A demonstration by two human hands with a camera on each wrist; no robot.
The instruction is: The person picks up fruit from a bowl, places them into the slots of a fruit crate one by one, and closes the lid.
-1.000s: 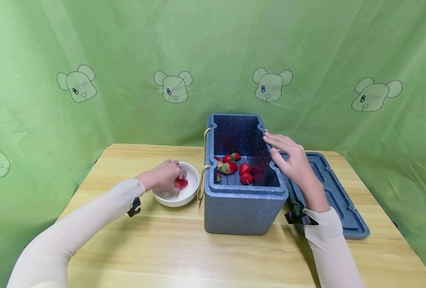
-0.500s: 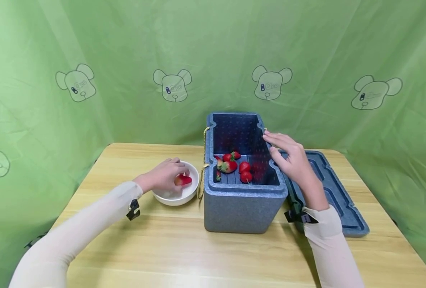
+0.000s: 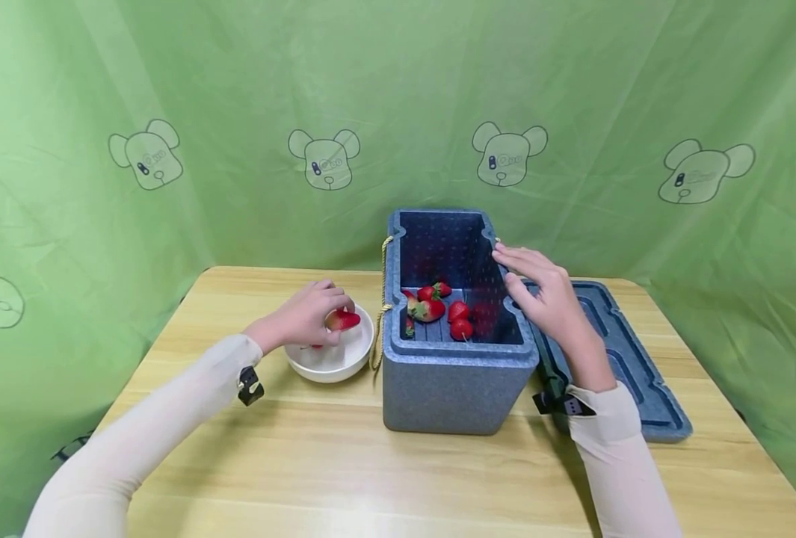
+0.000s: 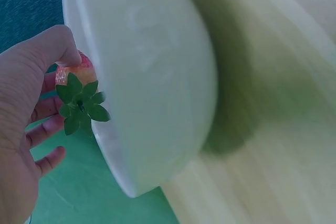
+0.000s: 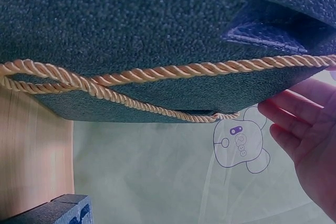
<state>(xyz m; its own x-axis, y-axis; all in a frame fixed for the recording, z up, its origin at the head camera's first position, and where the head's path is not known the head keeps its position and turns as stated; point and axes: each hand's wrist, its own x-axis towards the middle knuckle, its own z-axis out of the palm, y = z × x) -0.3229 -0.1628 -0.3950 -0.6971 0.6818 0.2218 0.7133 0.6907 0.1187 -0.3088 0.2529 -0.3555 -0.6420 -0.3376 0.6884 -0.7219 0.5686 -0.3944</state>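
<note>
My left hand pinches a strawberry between thumb and fingers just above the white bowl. In the left wrist view the strawberry's green leaves face the camera, beside the bowl's rim. A bit of red, perhaps another strawberry, shows in the bowl below the hand. My right hand rests with extended fingers on the right rim of the grey-blue foam box. Several strawberries lie on the floor of that box.
The box's lid lies on the wooden table, right of the box. A twisted gold cord hangs along the box's right side, another cord along its left. A green curtain surrounds the table.
My left hand has lifted the strawberry from inside the bowl to about its rim. The right hand has stayed on the box.
</note>
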